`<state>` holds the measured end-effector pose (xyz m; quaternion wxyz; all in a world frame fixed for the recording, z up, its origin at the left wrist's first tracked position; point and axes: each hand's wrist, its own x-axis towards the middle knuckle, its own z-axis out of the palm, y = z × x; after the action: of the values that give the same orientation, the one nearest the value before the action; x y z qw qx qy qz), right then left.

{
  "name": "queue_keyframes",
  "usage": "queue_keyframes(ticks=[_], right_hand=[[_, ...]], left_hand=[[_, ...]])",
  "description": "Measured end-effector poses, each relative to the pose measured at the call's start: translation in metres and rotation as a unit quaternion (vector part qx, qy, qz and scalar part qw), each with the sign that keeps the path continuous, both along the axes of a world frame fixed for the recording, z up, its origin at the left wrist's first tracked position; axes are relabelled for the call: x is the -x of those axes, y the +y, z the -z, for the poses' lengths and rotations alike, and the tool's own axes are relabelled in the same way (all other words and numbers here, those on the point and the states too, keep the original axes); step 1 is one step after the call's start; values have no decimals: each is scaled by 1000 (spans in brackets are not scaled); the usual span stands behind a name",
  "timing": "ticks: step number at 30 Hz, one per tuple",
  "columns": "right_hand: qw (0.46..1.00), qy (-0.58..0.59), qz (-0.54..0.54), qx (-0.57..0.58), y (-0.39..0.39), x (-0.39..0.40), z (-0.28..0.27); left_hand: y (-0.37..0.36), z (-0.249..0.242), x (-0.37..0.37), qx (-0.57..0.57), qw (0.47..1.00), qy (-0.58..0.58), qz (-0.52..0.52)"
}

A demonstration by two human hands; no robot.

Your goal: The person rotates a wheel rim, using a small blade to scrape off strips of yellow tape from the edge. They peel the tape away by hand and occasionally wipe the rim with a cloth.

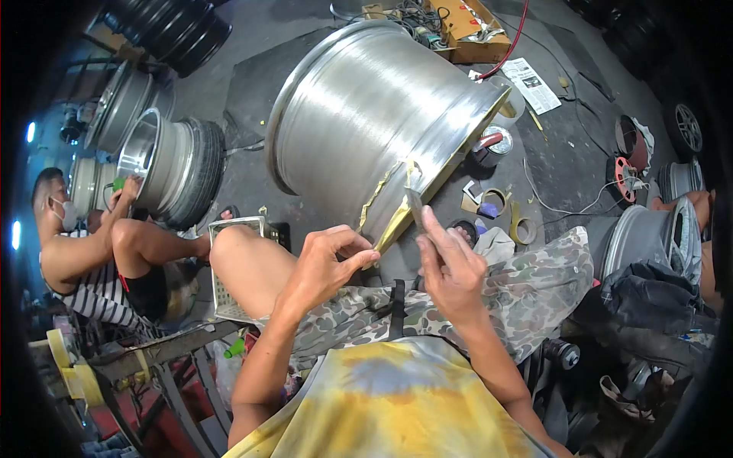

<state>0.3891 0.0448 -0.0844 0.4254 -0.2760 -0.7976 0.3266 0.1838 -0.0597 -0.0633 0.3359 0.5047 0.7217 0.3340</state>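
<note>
A large silver wheel barrel [359, 99] lies on its side in front of me, with yellow masking tape [395, 227] along its near edge. My left hand [330, 263] pinches the lower end of that tape between thumb and fingers. In my right hand [452, 267] is a flat grey blade [415, 208], its tip against the taped rim. A crumpled tape strip [371, 197] clings to the barrel's side, left of the blade.
Tape rolls [524, 230] and a can [492, 145] stand right of the barrel. A co-worker [84, 244] sits at the left by other wheels [156, 164]. At the right are another wheel [637, 243] and part of another person. A cardboard box [477, 38] lies beyond.
</note>
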Motion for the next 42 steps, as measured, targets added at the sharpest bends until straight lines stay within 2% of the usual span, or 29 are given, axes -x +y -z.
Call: queue_keyframes(ticks=[3,4,7,10,13,14,15,19,27,33,37,39,42], right_hand=[[1000,1,10,-21,2,23,-1],[998,34,10,-48,4,37,2],[999,32,-6,-28,4,44,2],[1000,19,7,-13,0,11,-6],[999,0,28,-21,-5,-14,-2],[999,-12,23,-31,-8,-17,3],[999,-22,15,-41,-9,-17,6],[994,-40,17,-97,-12,0,18],[997,-17,-8,-81,-2,37,9],[994,-19,24,-103,-4,-14,6],[996,-46,-4,-72,-21,-10,22],[993,-78,-10,-92,-26,-8,32],[992,-61,-8,-114,-24,8,41]], left_hand=[[-4,5,-3,-19,999,-17,-22],[-4,3,-5,-18,999,-19,-18],[-4,-4,-4,-21,999,25,-9],[-13,3,-6,-45,998,-28,-15],[-14,9,-11,-78,996,-35,-13],[-12,13,-12,-88,996,-2,-17],[-11,16,-13,-98,994,33,-23],[-13,22,-13,-106,993,14,-43],[-9,25,-17,-121,990,-5,-70],[-17,41,-17,-107,992,28,-58],[-21,49,-18,-115,991,42,-59],[-20,49,-18,-120,990,52,-59],[-18,52,-18,-135,988,51,-57]])
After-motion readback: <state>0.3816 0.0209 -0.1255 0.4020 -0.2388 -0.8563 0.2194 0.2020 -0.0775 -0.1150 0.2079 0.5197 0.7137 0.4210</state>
